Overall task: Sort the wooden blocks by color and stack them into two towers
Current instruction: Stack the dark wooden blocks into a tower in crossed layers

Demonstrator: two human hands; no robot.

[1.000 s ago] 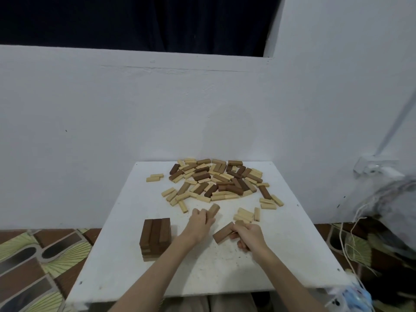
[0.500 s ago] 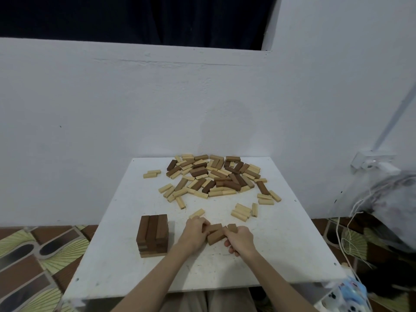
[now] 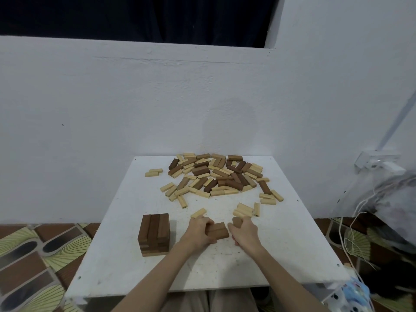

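Head cam view: the white tabletop (image 3: pixel 135 266) has a short dark tower (image 3: pixel 154 235) of brown blocks on its left side, and I'll use that as the landmark. Just right of the tower, the left hand (image 3: pixel 197 234) has its grip clenched on a pair of dark blocks (image 3: pixel 217 230) lying side by side, low against the tabletop. Right of those, the right hand (image 3: pixel 244 231) is closed around another dark block (image 3: pixel 236 221) that pokes up out of the fist. One lone light block (image 3: pixel 198 212) sits just beyond the left hand's knuckles. Farther back and to the right of the tower is the big mixed pile (image 3: pixel 216 176) of light and dark blocks, with a few light strays (image 3: pixel 244 210) nearer the right hand.
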